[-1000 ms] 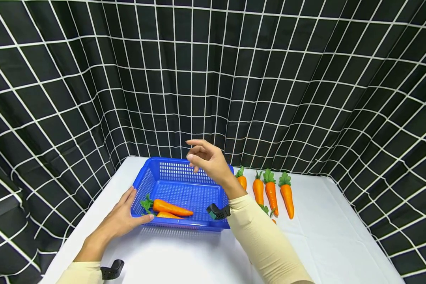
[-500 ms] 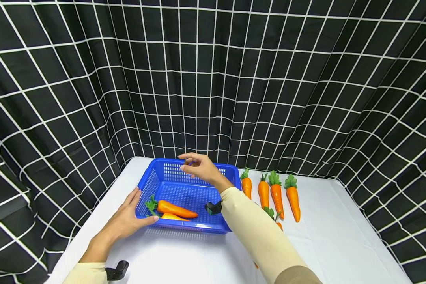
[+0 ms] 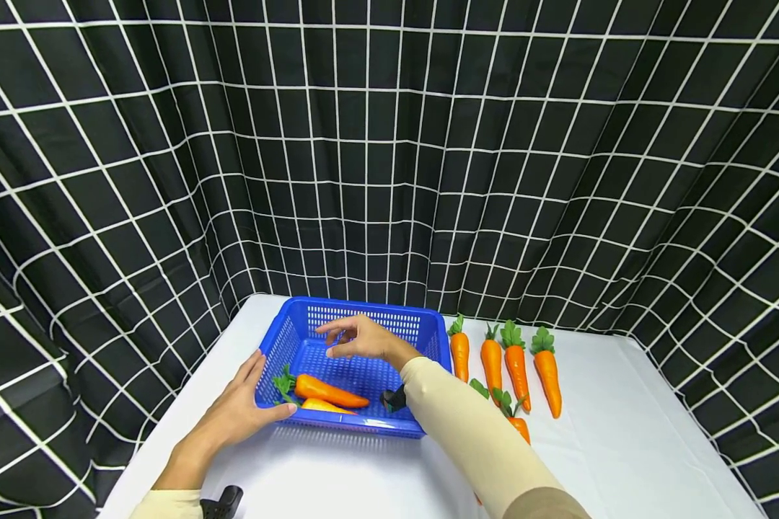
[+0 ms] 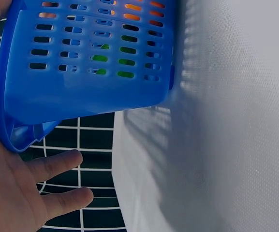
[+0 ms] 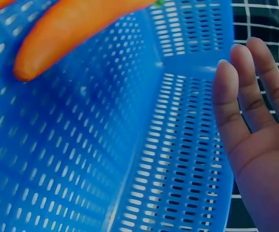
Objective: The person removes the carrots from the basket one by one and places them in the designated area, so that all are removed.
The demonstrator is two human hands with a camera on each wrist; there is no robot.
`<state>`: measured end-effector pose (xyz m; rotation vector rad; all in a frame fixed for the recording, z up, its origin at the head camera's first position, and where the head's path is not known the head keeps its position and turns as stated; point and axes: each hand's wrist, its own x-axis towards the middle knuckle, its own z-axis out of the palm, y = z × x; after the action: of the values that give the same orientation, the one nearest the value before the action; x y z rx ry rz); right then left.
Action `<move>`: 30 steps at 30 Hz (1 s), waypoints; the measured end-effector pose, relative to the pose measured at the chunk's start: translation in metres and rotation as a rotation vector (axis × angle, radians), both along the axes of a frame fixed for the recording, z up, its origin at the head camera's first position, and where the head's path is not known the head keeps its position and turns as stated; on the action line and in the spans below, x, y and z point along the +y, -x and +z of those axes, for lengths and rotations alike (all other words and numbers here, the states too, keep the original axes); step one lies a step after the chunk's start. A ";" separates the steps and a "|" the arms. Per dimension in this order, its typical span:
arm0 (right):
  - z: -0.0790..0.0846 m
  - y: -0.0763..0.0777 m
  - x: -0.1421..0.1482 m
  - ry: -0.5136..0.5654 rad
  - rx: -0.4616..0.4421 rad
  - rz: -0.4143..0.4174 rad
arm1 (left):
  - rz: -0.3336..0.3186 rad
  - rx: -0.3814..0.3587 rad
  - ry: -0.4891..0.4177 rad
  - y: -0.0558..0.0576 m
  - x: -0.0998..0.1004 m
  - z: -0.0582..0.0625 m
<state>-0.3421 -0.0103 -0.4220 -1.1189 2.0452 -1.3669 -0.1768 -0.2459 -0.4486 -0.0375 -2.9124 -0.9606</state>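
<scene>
A blue perforated plastic basket (image 3: 376, 425) stands on the white tabletop. My left hand (image 3: 230, 414) rests at its front left corner, thumb along the front rim and fingers against the left side; two fingers (image 4: 64, 202) stretch out straight in the left wrist view. Inside, an orange carrot (image 3: 329, 391) with green leaves lies beside a second carrot (image 3: 324, 406), partly hidden by the front wall. My right hand (image 3: 366, 339) hovers over the basket's middle, fingers relaxed and slightly bent, holding nothing. In the right wrist view a carrot (image 5: 71, 34) lies apart from that hand.
Right of the basket several carrots lie on the tabletop (image 3: 623, 432), among them a carrot (image 3: 459, 355) close to the basket and a carrot (image 3: 548, 378) farthest right. My right sleeve (image 3: 474, 440) partly covers others. A black curtain (image 3: 389, 144) with white grid lines surrounds the table.
My right hand has come down from above the back rim to over the basket's middle. The left hand stays at the corner. The head view has shifted slightly.
</scene>
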 end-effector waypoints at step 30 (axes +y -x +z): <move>-0.032 -0.013 -0.016 -0.440 -0.191 0.142 | 0.018 -0.008 0.010 -0.001 0.000 0.000</move>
<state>-0.3290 -0.0260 -0.4541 -0.8826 1.9549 -0.8593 -0.1757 -0.2461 -0.4486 -0.0087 -2.9199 -0.9456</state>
